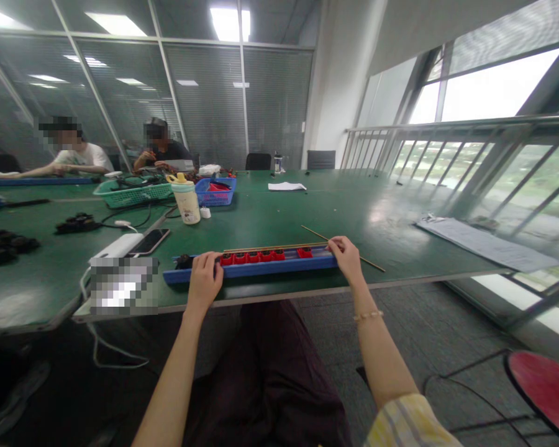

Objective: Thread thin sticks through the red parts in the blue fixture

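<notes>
A long, narrow blue tray [279, 268] lies along the near table edge. Several small red blocks with dark tops [253, 257] stand in a row inside it, and one more red block [304, 252] sits apart to their right. My left hand [205, 278] is closed over the tray's left part, close to a dark piece [184, 262] at that end. At the other end, my right hand [347, 257] pinches by the tray's rim; its fingertips partly hide the contact. A thin rod [372, 264] passes slantwise behind that hand. Another thin rod [251, 249] runs along the tray's far side.
A phone [149, 243], a white power bank [116, 248] and a pixelated item [123, 285] lie left. Beyond are a cup [186, 202], a green basket [137, 194] and a blue basket [223, 197]. Papers [479, 242] lie right. Two people sit across; a red stool [545, 385] stands lower right.
</notes>
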`<state>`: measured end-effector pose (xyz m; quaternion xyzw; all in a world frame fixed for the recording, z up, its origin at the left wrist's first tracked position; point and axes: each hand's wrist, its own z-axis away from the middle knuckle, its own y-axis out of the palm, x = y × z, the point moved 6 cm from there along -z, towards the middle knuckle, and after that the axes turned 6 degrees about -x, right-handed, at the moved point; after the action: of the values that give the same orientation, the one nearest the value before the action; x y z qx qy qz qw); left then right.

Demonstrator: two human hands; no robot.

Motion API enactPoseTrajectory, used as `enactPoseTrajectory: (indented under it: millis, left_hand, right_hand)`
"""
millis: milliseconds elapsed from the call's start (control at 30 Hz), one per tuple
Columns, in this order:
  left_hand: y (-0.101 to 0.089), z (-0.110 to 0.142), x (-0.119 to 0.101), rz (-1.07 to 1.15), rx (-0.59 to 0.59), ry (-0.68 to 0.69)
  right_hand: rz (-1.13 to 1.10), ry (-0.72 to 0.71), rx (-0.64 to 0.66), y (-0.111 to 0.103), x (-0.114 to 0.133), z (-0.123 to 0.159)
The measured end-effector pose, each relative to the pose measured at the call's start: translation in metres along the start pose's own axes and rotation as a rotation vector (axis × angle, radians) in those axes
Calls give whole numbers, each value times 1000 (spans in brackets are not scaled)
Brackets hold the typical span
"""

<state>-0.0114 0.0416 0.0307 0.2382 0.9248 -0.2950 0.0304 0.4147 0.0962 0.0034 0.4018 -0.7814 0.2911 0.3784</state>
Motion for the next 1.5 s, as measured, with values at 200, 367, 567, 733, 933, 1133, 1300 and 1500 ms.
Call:
enactPoseTrajectory:
  millis: [200, 367, 567, 733, 933, 1133, 1300, 1500]
  left_hand:
    - [-1, 0, -1, 7, -3, 13]
    - [0, 0, 0, 7, -4, 28]
    - [2, 1, -3, 5, 42, 55]
    - [0, 1, -2, 0, 22, 31]
    - [2, 1, -1, -7, 19, 17]
    - [1, 1, -1, -8, 9, 13]
    - [0, 1, -2, -10, -1, 19]
    - [1, 1, -1, -12, 0, 20]
  right_hand:
    - [-65, 48, 4, 1, -10, -2]
    - [-140, 117, -73, -1, -18, -2]
    - [-347, 250, -208, -4, -30, -1]
    - [-389, 258, -263, -5, -33, 0]
    - [-411, 288, -391, -19, -47, -2]
    - [-449, 341, -423, -16, -53, -1]
    - [-451, 407, -363, -10, -49, 1]
    - [-462, 471, -271, -10, -51, 1]
